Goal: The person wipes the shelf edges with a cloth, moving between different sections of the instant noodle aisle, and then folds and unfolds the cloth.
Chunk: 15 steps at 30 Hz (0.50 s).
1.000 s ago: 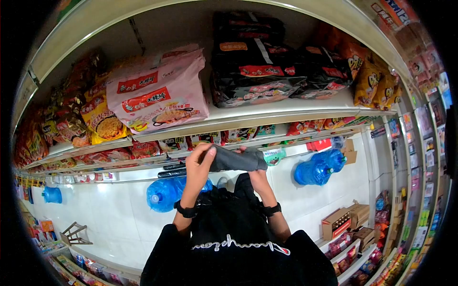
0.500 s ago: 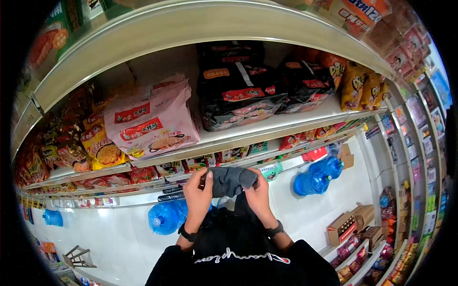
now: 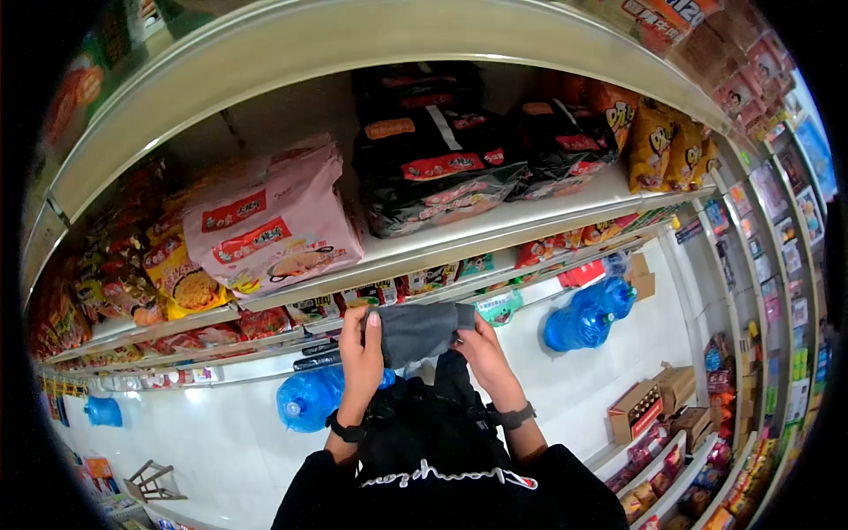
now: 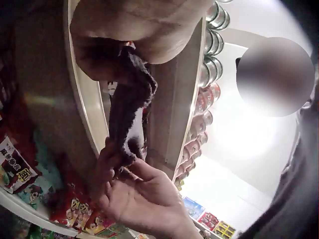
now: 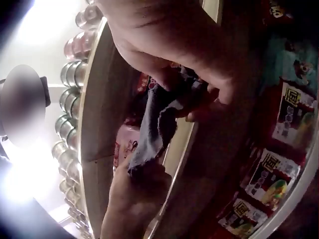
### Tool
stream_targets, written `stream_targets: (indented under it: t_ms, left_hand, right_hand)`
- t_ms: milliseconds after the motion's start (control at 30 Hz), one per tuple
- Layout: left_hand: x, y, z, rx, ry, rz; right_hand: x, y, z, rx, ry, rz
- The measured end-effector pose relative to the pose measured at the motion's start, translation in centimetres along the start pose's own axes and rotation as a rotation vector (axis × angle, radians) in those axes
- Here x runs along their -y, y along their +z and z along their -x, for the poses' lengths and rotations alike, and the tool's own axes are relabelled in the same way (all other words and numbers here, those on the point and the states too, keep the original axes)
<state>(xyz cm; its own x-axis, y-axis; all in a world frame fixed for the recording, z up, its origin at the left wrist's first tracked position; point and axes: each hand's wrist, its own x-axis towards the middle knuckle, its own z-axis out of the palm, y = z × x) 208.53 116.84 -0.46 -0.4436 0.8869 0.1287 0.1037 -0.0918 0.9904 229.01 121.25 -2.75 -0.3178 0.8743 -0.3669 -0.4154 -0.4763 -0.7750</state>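
Cloth (image 3: 417, 333): pinched at one end by left hand (image 3: 359, 360), at other by right hand (image 3: 488, 359); best stretched evenly, gently.

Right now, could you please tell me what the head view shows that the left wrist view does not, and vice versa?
Only the head view shows the blue water bottles on the floor and the large pink pack on the shelf.

Only the left wrist view shows the silvery round containers lined along a shelf edge.

Both show the left hand and right hand holding the grey cloth, plus small packets on a shelf.
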Motion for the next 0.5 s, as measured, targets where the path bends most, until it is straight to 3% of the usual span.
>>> stream_targets:
  t_ms: [100, 200, 300, 367, 467, 500]
  left_hand:
    - [0.6, -0.3, -0.7, 0.075, -0.033, 0.044]
    - [0.4, -0.2, -1.3, 0.114, -0.048, 0.035]
    - [-1.4, -0.2, -1.5, 0.135, 0.118, -0.374]
    - [-2.2, -0.2, -1.5, 0.174, 0.231, -0.405]
    - [-2.4, 0.6, -0.9, 0.211, 0.358, -0.464]
    - [-1.9, 0.6, -0.8, 0.300, 0.241, -0.417]
  right_hand:
    - [-0.3, -1.2, 0.2, -0.018, -0.075, 0.308]
    - [0.1, -1.7, 0.7, -0.007, -0.162, 0.378]
    - [1.0, -0.2, 1.8, -0.016, -0.233, 0.438]
    - [1.4, 0.4, 2.1, 0.032, -0.300, 0.528]
    - [1.6, 1.5, 2.3, 0.031, -0.244, 0.563]
    - [1.6, 1.8, 2.2, 0.031, -0.239, 0.573]
